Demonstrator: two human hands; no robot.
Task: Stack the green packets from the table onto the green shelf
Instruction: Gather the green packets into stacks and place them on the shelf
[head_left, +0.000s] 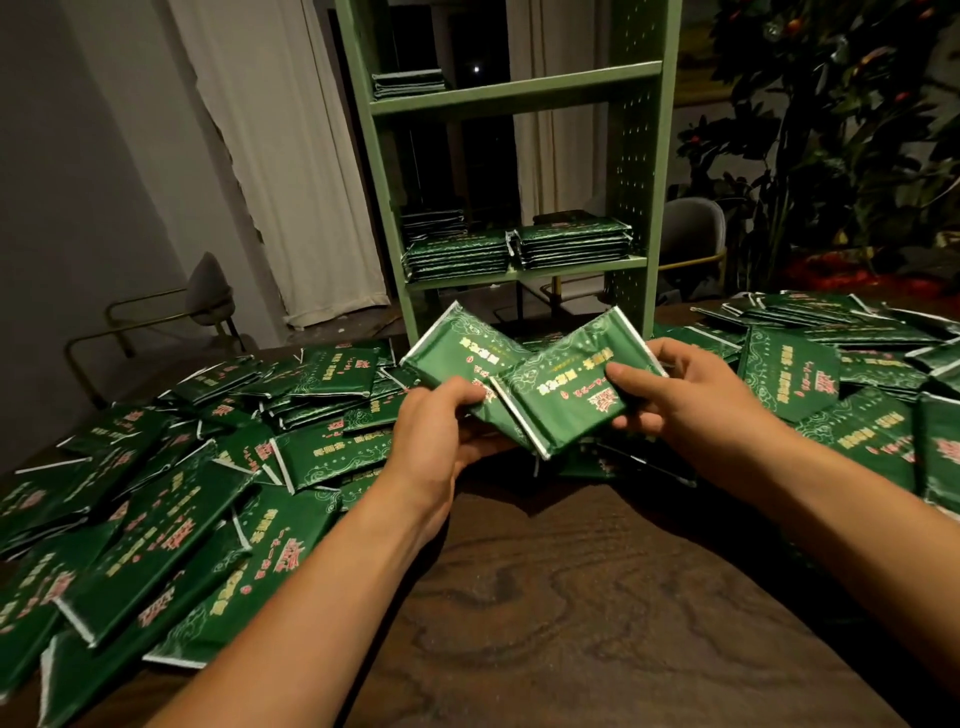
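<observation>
- The left hand (441, 421) gripped one green packet (457, 353), thumb on top and fingers curled beneath it, tilted up to the left above the bench (597, 597).
- The right hand (675, 395) pinched a second packet (566, 395) by its right end, thumb pressed on its face; this one lay across the first, overlapping its lower right part.
- Both held packets hovered in front of the green shelf (514, 93), just below its lower board.
- On that lower board sat two neat stacks of packets (519, 249) side by side, with a smaller stack behind the left one; a thin stack (410, 83) rested on the board above.
- Loose packets (171, 519) lay heaped over the left of the dark wooden bench, and more (857, 379) on the right.
- A curtain (291, 156) hung behind, a leafy plant (841, 130) stood to the right.
</observation>
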